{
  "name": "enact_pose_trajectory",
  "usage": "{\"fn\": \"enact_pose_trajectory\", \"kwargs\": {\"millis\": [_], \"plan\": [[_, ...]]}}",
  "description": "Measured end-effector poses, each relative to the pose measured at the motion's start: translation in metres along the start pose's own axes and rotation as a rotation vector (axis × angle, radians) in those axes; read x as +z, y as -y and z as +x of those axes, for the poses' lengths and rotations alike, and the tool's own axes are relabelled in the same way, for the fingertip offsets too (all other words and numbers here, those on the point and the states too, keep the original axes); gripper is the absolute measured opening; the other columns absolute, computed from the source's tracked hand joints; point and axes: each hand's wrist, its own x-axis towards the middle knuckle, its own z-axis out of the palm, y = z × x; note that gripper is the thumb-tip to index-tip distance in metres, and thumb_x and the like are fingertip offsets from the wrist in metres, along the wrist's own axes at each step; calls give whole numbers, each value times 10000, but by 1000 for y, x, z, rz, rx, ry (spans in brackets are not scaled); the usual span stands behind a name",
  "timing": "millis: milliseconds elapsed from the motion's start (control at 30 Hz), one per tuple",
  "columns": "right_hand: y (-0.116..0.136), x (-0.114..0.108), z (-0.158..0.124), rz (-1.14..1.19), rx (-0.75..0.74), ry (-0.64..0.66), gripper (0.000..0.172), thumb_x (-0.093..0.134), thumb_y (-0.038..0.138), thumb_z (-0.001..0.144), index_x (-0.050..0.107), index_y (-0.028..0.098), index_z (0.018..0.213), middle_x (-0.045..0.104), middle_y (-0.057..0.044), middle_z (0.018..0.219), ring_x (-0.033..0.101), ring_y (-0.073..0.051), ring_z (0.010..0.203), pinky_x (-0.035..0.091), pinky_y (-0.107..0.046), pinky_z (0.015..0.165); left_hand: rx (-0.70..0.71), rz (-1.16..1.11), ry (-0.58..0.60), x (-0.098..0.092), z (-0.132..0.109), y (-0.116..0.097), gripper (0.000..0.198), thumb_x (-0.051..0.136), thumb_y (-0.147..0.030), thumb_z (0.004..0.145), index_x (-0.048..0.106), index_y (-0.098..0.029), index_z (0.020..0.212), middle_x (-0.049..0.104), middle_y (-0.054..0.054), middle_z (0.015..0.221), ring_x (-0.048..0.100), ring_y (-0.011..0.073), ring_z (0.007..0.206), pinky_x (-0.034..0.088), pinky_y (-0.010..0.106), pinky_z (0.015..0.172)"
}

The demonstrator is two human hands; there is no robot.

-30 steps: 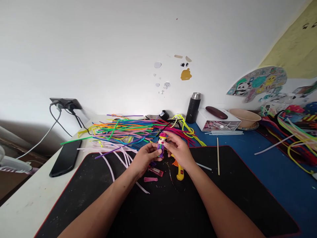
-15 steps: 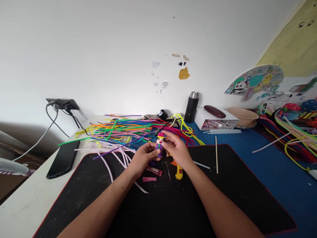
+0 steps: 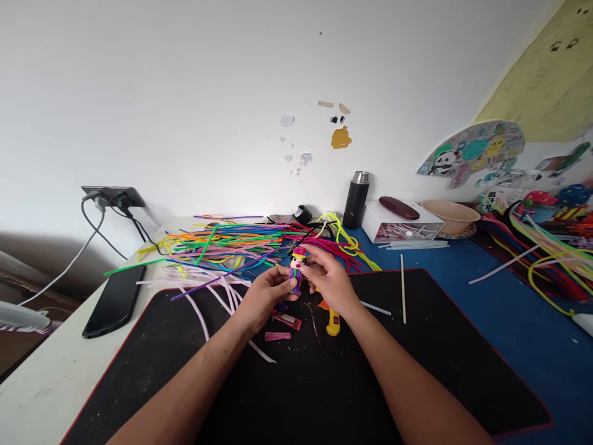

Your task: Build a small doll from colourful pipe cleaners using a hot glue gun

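Note:
My left hand (image 3: 263, 295) and my right hand (image 3: 330, 279) both pinch a small pipe-cleaner doll (image 3: 297, 267) with a pale face, a pink cap and a purple body. They hold it upright just above the far edge of a black mat (image 3: 407, 364). Behind it lies a wide pile of coloured pipe cleaners (image 3: 231, 244). Under my hands on the mat lie a yellow and orange cutter (image 3: 333, 321), a pink clip (image 3: 278, 336) and a red tube (image 3: 288, 319).
A black phone (image 3: 113, 300) lies at the left by a wall socket with cables (image 3: 111, 198). A black flask (image 3: 356, 199), a white box (image 3: 401, 224), a beige bowl (image 3: 451, 216) and a wooden stick (image 3: 403, 287) sit behind and right. More pipe cleaners (image 3: 546, 253) heap at far right.
Both hands keep hold of the doll with only slight finger shifts. The view has drifted a little to the right, so everything sits slightly further left.

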Motion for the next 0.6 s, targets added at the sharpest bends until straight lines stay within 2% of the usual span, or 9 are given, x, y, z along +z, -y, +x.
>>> {"fn": "enact_pose_trajectory", "kwargs": {"millis": [600], "plan": [[4, 0, 0, 8, 24, -17, 562, 793, 409, 862, 681, 277, 1397, 652, -41, 1026, 576, -131, 620, 513, -249, 458, -24, -5, -2, -1, -1, -1, 495, 1034, -399, 595, 745, -155, 914, 728, 43, 915, 664, 146, 792, 590, 247, 698]]}}
